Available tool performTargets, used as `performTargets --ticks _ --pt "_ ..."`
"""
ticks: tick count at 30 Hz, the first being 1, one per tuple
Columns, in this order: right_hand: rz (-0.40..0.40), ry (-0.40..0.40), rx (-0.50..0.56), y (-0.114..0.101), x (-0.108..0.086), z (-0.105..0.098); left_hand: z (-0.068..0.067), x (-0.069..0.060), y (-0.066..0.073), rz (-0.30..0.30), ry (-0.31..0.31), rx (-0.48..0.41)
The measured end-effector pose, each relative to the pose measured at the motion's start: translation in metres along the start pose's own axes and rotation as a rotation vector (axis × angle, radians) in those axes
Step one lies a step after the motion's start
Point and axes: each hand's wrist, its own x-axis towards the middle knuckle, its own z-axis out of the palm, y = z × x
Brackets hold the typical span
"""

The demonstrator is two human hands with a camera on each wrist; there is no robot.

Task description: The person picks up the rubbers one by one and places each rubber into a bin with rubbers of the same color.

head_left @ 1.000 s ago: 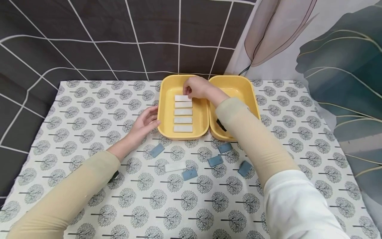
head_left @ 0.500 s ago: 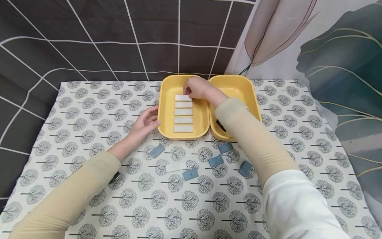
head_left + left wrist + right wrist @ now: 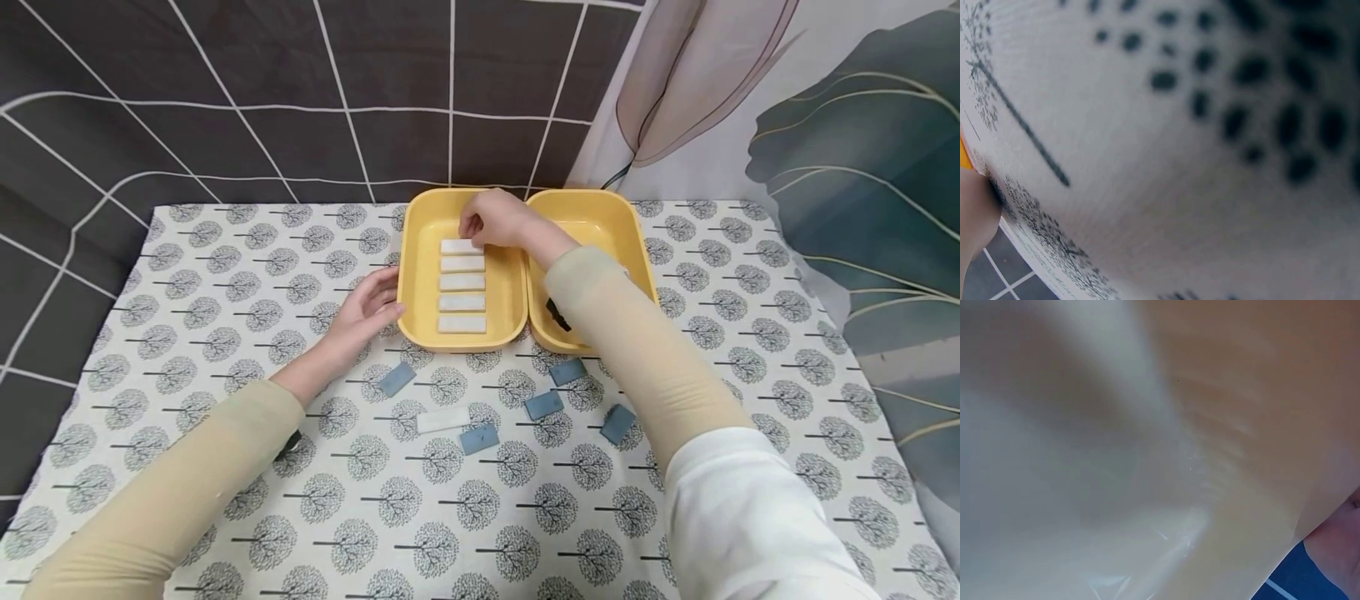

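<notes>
In the head view, several white rectangular blocks lie in a column inside the left yellow tray (image 3: 498, 317). My right hand (image 3: 498, 218) reaches into this tray, its fingers curled down at the right end of the farthest white block (image 3: 459, 247), which they seem to pinch. Its fingertips are partly hidden. My left hand (image 3: 365, 304) rests against the tray's left wall, fingers fairly straight along the outside and thumb at the rim. The left wrist view has only a bit of that hand (image 3: 975, 215); part of the right hand (image 3: 1335, 550) shows in the right wrist view.
A second yellow box (image 3: 637, 250) touches the tray on the right, partly behind my right sleeve. In front lie several blue blocks (image 3: 478, 438) and one white block (image 3: 442, 419) on the tree-patterned cloth (image 3: 420, 517). A dark grid-lined backdrop (image 3: 285, 67) stands behind.
Both hands stay in place, the left at the tray and the right at the farthest white block. The view shifts very slightly; no block has visibly moved.
</notes>
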Motion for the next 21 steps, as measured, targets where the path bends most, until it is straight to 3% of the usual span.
performTargets --ticks 7,21 --pt "-0.026 0.056 0.144 0.002 -0.007 -0.003 0.001 0.000 0.001 -0.002 -0.003 0.000" --pt "-0.037 0.198 0.249 -0.009 -0.027 -0.027 0.001 -0.001 0.000 -0.004 0.003 -0.009"
